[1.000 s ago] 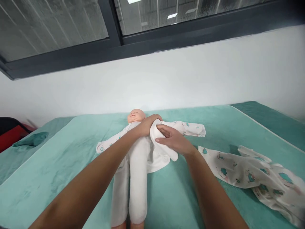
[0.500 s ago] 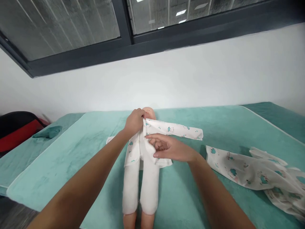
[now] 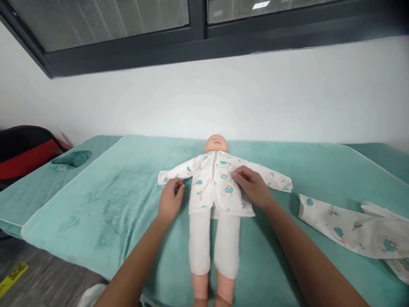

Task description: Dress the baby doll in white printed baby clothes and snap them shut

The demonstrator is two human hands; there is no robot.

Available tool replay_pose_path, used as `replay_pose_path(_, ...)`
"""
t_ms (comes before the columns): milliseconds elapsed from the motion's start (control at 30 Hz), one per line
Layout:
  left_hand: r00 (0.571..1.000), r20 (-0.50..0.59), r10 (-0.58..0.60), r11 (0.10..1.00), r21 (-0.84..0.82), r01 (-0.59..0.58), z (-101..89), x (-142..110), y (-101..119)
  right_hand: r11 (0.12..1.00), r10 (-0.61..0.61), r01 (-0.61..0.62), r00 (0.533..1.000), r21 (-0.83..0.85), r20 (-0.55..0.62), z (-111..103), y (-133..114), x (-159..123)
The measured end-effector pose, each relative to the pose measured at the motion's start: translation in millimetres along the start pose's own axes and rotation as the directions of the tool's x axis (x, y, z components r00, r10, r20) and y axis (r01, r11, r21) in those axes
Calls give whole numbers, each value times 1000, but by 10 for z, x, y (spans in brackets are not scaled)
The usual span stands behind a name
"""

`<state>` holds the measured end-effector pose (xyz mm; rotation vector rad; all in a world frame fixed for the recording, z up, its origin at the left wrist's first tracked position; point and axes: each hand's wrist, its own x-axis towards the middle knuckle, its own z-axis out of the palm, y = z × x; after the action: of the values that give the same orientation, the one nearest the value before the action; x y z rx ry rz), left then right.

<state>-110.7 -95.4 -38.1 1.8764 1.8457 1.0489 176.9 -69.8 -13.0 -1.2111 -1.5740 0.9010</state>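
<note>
A baby doll (image 3: 216, 144) lies on its back on the teal mat (image 3: 121, 187), head toward the wall. It wears a white printed jacket (image 3: 213, 183), now closed over its chest, and white leggings (image 3: 213, 241). My left hand (image 3: 170, 200) rests beside the doll's right sleeve, fingers curled at the jacket's side edge. My right hand (image 3: 252, 186) lies on the jacket's other front panel, fingers bent and pinching the fabric near the chest.
A second printed garment (image 3: 351, 228) lies crumpled on the mat to the right. A folded teal cloth (image 3: 72, 157) and a red and black bag (image 3: 27, 151) sit at the far left. The mat's front edge drops to a grey floor (image 3: 44, 281).
The jacket's front panels, held open and lifted before, now lie closed and flat over the doll's chest. Both hands moved apart to the jacket's sides. The view shifted left and down.
</note>
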Motion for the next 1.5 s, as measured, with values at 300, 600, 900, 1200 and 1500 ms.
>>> replay_pose_path(300,977,-169,126,909,413,-46,-113,517,-414,943,174,-200,977,-267,-121,201,121,-727)
replay_pose_path(600,957,-284,-58,926,344,158,-136,602,-449,967,223,-220,975,-131,12,311,-34,-1245)
replay_pose_path(900,931,-334,146,980,181,-88,-175,374,-435,505,-219,-156,928,-849,-300,-1253,652,-1860)
replay_pose_path(1200,977,140,162,968,-214,-130,-12,-402,-25,214,93,-374,927,-902,-362,-1934,680,-1734)
replay_pose_path(1500,947,149,283,913,-345,-219,69,-761,104,948,194,-204,979,-245,-62,-546,-91,-1361)
